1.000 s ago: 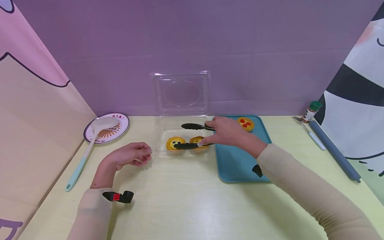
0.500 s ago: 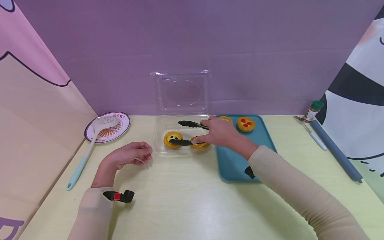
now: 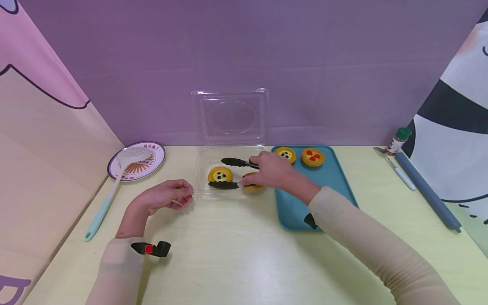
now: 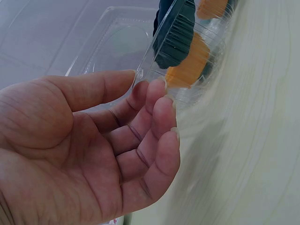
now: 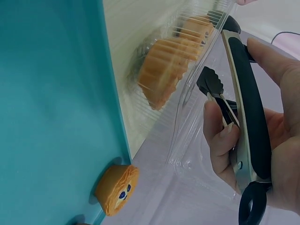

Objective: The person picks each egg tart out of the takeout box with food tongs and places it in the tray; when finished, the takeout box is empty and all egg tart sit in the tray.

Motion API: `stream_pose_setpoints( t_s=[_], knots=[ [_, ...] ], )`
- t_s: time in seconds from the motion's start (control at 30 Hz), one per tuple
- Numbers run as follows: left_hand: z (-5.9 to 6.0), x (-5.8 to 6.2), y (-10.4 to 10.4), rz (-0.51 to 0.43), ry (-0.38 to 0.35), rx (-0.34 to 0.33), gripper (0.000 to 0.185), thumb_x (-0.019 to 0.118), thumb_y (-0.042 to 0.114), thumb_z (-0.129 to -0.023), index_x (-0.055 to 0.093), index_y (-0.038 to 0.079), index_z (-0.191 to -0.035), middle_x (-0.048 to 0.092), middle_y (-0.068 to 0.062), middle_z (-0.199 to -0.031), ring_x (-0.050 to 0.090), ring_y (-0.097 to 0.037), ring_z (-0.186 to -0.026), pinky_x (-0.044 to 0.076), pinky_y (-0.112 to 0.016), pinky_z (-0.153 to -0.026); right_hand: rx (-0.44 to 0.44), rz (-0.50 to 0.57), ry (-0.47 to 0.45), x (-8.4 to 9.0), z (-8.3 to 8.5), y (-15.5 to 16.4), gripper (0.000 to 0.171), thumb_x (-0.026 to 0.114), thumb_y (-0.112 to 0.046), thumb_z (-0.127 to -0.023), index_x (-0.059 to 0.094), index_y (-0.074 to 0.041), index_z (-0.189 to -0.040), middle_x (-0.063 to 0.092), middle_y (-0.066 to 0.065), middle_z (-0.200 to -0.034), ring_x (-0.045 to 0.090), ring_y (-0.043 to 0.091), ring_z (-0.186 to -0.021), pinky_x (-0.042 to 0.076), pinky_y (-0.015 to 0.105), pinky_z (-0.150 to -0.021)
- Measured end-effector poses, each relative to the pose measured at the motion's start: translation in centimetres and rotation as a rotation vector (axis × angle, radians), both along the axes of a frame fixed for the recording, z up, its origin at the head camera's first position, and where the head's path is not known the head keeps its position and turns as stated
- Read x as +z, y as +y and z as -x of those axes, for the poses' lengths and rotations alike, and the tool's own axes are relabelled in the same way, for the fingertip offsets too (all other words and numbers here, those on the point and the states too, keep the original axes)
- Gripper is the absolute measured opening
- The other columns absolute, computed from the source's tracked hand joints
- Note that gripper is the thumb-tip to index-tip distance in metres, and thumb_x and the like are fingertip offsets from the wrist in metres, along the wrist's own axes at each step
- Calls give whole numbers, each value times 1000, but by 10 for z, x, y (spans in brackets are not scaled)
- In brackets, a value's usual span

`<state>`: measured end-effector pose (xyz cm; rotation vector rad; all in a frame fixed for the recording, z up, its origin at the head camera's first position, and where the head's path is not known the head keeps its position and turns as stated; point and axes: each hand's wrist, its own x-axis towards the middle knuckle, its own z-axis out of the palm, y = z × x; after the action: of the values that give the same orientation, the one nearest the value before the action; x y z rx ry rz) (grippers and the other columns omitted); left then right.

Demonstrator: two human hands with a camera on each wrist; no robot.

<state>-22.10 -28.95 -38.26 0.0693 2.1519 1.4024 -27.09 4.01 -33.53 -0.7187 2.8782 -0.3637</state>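
Observation:
My left hand [image 3: 165, 197] pinches the near-left rim of a clear plastic box [image 4: 183, 96] between thumb and forefinger. The box's lid [image 3: 233, 118] stands raised at the back. Inside the box sit two egg tarts; the left tart [image 3: 220, 173] has dark berries, and the right tart [image 3: 253, 186] is partly covered by my right hand [image 3: 273, 170]. That hand grips black-tipped tongs [image 5: 251, 112]. The tongs' tips are spread apart over the box, one behind the left tart and one at its front edge. Whether they touch it, I cannot tell.
A blue tray [image 3: 297, 207] at right carries a berry-dotted tart [image 3: 286, 154] and a red-topped tart [image 3: 312, 157]. A slotted ladle [image 3: 110, 197] leans on a plate [image 3: 156, 169] at left. Far right are a spice jar [image 3: 398, 142], a knife [image 3: 402, 178] and a grey-blue roll [image 3: 428, 192].
My right hand has moved left with the tongs, their tips now further left by the left tart. The tray's berry tart has come into view. My left hand has stayed at the rim.

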Motion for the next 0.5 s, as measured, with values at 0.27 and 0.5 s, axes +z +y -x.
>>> stream_pose_setpoints(
  t_s=[0.27, 0.5],
  knots=[
    [1, 0, 0, -4, -2, -2, 30, 53, 24, -104, 51, -4, -116, 62, -7, -96, 60, -18, -85, 56, -33, -80, -11, -22, -14, 1, -1, -5, 87, 68, -70, -80, 53, -15, -145, 62, 9, -124, 58, 17, -78, 44, 29, -57],
    [2, -3, -2, 14, -9, 13, 32, 52, 24, -105, 50, -5, -119, 62, -8, -97, 60, -19, -85, 56, -33, -81, -25, -56, -24, 0, 0, -10, 85, 69, -70, -80, 55, -15, -144, 62, 7, -124, 60, 18, -84, 47, 29, -58]
  ],
)
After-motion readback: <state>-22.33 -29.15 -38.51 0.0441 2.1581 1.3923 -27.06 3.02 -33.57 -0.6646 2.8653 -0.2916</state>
